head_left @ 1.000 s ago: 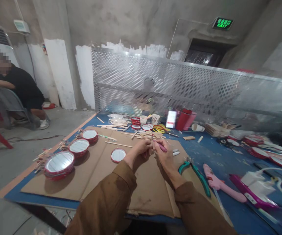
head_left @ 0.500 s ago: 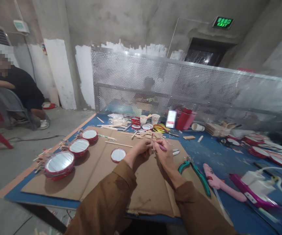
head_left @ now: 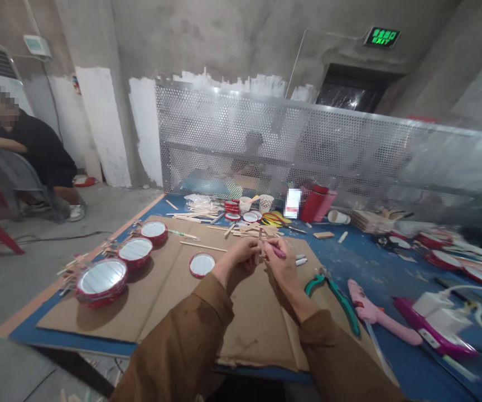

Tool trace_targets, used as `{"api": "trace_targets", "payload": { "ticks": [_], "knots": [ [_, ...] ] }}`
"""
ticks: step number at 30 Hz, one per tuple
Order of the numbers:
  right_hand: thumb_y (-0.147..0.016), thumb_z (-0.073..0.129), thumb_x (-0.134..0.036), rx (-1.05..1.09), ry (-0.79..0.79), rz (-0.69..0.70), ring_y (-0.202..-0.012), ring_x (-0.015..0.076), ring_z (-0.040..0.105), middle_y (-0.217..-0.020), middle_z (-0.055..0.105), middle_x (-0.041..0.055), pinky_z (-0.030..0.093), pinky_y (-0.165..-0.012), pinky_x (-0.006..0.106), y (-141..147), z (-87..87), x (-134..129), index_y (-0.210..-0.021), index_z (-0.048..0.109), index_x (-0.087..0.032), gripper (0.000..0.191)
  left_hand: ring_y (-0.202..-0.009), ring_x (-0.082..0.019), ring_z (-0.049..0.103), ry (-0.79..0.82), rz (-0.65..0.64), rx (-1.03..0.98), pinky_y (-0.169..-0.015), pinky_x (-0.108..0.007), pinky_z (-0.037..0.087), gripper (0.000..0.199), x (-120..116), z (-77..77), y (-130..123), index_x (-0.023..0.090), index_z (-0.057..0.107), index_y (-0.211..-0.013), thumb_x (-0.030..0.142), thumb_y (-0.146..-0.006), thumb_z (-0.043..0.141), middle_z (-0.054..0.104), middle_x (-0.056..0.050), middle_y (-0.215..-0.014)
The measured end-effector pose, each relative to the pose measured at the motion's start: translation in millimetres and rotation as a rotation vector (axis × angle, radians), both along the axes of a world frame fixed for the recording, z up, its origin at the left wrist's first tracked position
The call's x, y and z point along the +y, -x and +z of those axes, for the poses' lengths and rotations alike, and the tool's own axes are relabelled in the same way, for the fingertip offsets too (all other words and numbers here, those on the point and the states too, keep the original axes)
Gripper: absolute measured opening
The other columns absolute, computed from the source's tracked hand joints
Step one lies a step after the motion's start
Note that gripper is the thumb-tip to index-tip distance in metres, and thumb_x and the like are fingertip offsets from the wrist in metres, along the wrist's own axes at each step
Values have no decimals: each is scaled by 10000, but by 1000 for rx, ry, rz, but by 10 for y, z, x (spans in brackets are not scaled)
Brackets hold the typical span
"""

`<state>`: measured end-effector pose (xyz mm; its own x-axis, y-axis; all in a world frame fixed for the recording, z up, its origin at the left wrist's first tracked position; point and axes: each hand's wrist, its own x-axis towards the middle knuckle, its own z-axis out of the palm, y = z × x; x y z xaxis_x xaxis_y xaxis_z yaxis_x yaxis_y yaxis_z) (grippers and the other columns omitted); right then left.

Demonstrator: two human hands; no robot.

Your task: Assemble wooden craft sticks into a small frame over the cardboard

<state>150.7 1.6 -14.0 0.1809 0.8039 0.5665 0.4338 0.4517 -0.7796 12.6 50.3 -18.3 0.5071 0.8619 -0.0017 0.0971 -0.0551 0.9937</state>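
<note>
Above the cardboard sheet (head_left: 169,290), my left hand (head_left: 241,258) pinches a thin wooden stick (head_left: 260,234) held upright. My right hand (head_left: 282,267) is closed around a purple pen (head_left: 279,253), its tip end close to the stick; the exact contact is hidden by my fingers. A small round red-rimmed disc (head_left: 202,265) with a pale face lies left of my left hand. Another wooden stick (head_left: 203,246) rests behind that disc. White-capped markers (head_left: 300,261) lie just right of my right hand.
Stacks of red-rimmed discs (head_left: 101,279) with sticks line the left edge. Green-handled pliers (head_left: 341,304), a pink glue gun (head_left: 377,315) and a purple power strip (head_left: 433,329) lie right. Behind are loose sticks, paper cups (head_left: 266,203) and a red bottle (head_left: 313,204). A person sits far left.
</note>
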Motion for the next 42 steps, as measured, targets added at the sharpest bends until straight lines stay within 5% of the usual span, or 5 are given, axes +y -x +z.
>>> {"api": "trace_targets", "payload": {
  "ticks": [8, 42],
  "knots": [
    [-853, 635, -484, 23, 11, 3, -649, 176, 617, -652, 642, -8, 507, -636, 301, -9, -2, 7, -807, 624, -230, 258, -335, -59, 439, -45, -4, 136, -383, -152, 319, 142, -77, 129, 31, 140, 616, -856, 235, -945, 560, 565, 24, -541],
    [-859, 614, -508, 10, -16, 5, -647, 184, 616, -656, 645, 2, 513, -654, 313, 25, 32, 10, -819, 636, -236, 276, -340, -59, 433, -32, 1, 140, -391, -163, 327, 157, -97, 147, 35, 150, 589, -823, 210, -958, 537, 545, 26, -539]
  ]
}}
